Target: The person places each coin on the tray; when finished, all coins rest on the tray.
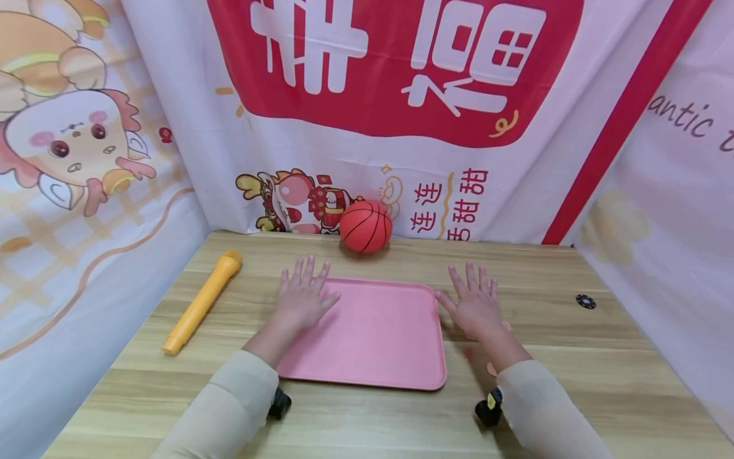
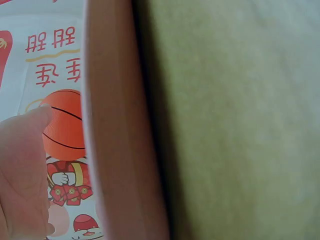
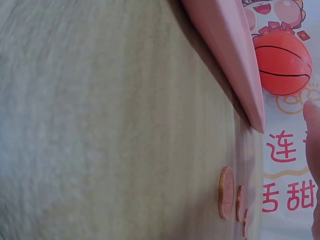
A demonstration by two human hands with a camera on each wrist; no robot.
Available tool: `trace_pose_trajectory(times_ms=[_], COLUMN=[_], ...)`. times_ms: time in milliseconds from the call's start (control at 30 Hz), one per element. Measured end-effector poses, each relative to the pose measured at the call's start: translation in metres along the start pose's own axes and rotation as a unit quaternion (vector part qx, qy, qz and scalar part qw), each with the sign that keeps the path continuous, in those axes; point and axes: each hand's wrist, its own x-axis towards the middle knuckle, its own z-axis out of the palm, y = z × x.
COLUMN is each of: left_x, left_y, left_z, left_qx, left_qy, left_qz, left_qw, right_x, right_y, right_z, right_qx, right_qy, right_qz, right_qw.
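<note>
Cream sleeves (image 1: 229, 405) foremost, both hands (image 1: 302, 303) (image 1: 476, 310) splayed and empty, pink tray (image 1: 375, 335) mainly between them.

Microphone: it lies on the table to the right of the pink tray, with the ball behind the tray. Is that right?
Not quite: the microphone lies to the left of the pink tray, as the head view shows. It is on the table, and the ball is behind the tray.
</note>
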Motion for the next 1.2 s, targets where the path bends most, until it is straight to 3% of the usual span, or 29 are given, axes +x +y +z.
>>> trace_pose_trajectory(times_ms=[233,400,567,767,867,1000,1100,1200], left_x=[0.001,-0.012,-0.039,-0.061,-0.068,-0.072,-0.073,-0.073], left_y=[-0.002,-0.020,-0.053,-0.080,-0.086,-0.088,-0.086,-0.082], left_z=[0.001,-0.008,-0.018,-0.013,-0.006,0.003,0.009,0.016], left_qx=[-0.012,-0.110,-0.241,-0.312,-0.341,-0.388,-0.412,-0.434], left_qy=[0.009,0.003,0.008,0.006,-0.010,-0.045,-0.050,-0.043], left_qz=[-0.004,-0.022,-0.042,-0.068,-0.072,-0.079,-0.069,-0.061], left_qw=[0.9999,0.9937,0.9695,0.9476,0.9373,0.9173,0.9071,0.8980], right_x=[-0.002,-0.010,-0.026,-0.045,-0.056,-0.068,-0.073,-0.076], right_y=[0.008,0.019,0.040,0.066,0.077,0.091,0.101,0.110], right_z=[-0.001,-0.006,-0.014,-0.018,-0.016,-0.014,-0.010,-0.006], right_qx=[0.000,0.046,0.145,0.219,0.242,0.269,0.272,0.256], right_qy=[0.004,0.024,0.044,0.074,0.069,0.046,0.031,0.009], right_qz=[-0.001,0.007,0.043,0.055,0.075,0.115,0.130,0.123], right_qw=[1.000,0.999,0.987,0.971,0.965,0.955,0.953,0.959])
